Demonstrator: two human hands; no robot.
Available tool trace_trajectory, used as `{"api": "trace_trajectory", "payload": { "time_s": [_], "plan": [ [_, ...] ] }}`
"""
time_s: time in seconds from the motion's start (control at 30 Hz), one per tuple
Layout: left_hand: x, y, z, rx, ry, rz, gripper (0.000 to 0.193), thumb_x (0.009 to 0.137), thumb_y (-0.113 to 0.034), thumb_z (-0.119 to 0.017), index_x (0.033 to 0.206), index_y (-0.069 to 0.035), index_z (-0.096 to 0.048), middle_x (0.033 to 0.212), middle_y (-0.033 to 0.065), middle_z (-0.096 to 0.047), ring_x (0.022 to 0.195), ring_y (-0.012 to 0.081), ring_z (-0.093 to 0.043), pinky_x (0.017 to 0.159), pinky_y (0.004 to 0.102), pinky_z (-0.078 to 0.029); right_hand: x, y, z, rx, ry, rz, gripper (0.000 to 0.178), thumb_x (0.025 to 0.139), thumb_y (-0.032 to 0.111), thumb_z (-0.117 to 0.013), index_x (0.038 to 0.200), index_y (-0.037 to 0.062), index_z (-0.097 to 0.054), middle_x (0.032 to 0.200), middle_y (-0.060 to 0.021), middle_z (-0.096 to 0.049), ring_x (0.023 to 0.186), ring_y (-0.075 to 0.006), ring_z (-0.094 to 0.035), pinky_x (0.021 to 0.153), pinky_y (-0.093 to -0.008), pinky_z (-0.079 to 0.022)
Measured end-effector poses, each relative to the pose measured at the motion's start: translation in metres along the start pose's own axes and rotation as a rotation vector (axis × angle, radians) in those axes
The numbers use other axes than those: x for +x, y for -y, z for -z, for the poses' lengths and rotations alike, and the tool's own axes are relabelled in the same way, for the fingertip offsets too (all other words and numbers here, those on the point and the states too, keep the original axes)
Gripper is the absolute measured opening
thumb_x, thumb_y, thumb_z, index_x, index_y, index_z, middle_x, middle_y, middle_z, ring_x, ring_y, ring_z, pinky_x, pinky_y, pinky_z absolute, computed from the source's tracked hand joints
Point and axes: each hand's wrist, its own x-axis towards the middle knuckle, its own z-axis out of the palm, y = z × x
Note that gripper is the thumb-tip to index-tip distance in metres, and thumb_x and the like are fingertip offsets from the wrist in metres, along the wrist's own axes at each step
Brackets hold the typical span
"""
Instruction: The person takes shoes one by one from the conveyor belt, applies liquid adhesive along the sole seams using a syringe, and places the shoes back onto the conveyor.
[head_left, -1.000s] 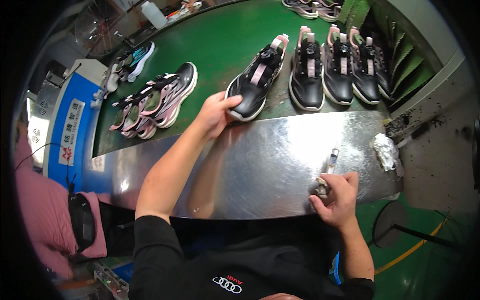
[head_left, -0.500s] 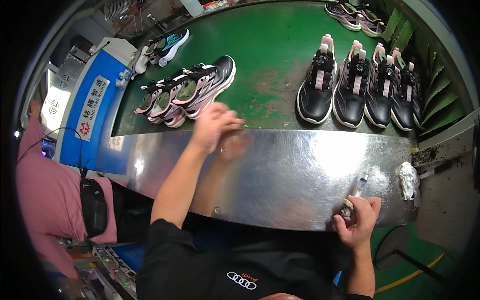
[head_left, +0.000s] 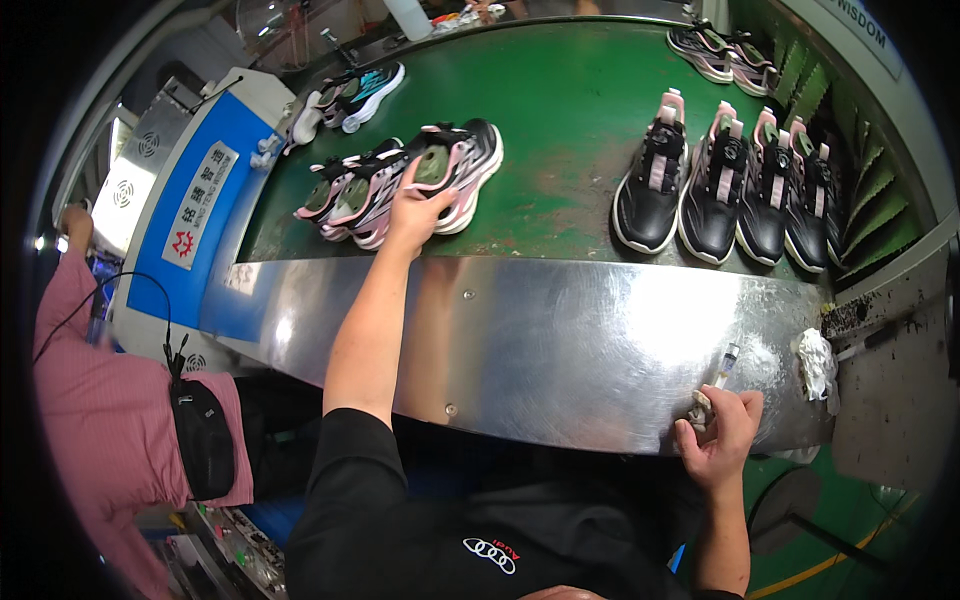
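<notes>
My left hand (head_left: 418,212) is closed on the heel end of a black-and-pink sneaker (head_left: 478,165), the rightmost of a small group on the green surface at left. Two similar sneakers (head_left: 350,208) stand close to its left. At the plate's front right edge, my right hand (head_left: 728,435) has thumb and fingers curled round a small whitish-grey lump (head_left: 699,411), whose kind I cannot make out. A clear syringe-like tube (head_left: 727,364) lies on the metal just beyond those fingers; whether they touch it, I cannot tell.
Several black sneakers (head_left: 650,190) stand in a row at right, by green flaps (head_left: 880,210). A crumpled white wad (head_left: 815,365) sits on the metal plate (head_left: 560,350). A blue-and-white machine (head_left: 205,200) flanks the left side, where a person in pink (head_left: 120,410) stands.
My left hand has gone from beside the sneakers to a grip on the rightmost one's heel. My right hand keeps its place with the lump. The whole view has shifted slightly.
</notes>
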Motion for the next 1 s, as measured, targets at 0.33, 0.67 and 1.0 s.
{"api": "trace_trajectory", "payload": {
  "time_s": [0.33, 0.67, 1.0],
  "plan": [
    [-0.152, -0.075, 0.017, -0.095, 0.350, 0.022, 0.072, 0.074, -0.006, -0.072, 0.134, 0.009, -0.035, 0.130, 0.0208, -0.051, 0.118, 0.0256, -0.053, 0.101, 0.0356, -0.039, -0.002, 0.003, 0.006, 0.069, 0.002, -0.072, 0.042, 0.062, 0.016, -0.073, 0.100, 0.0025, -0.060, 0.083, -0.0091, -0.060, 0.073, -0.0269, -0.044, 0.068, -0.0349, -0.038],
    [-0.141, -0.035, -0.003, -0.519, 0.332, 0.237, 0.058, 0.080, -0.011, -0.065, 0.131, -0.003, -0.035, 0.122, 0.0144, -0.045, 0.089, 0.0226, -0.061, 0.070, 0.0310, -0.054, -0.044, -0.003, 0.037, 0.671, -0.049, -0.526, 0.049, 0.077, 0.014, -0.075, 0.117, -0.0018, -0.052, 0.097, -0.0036, -0.056, 0.085, -0.0099, -0.052, 0.077, -0.0219, -0.043],
    [-0.059, -0.046, -0.053, -0.089, 0.481, 0.359, 0.041, 0.086, -0.032, -0.064, 0.107, 0.000, -0.052, 0.093, 0.0076, -0.060, 0.080, 0.0118, -0.057, 0.071, 0.0275, -0.049, -0.038, 0.008, 0.058, 0.699, -0.011, -0.586, 0.046, 0.078, 0.011, -0.072, 0.116, -0.0049, -0.053, 0.092, -0.0054, -0.061, 0.081, -0.0104, -0.057, 0.074, -0.0231, -0.047]
  ]
}}
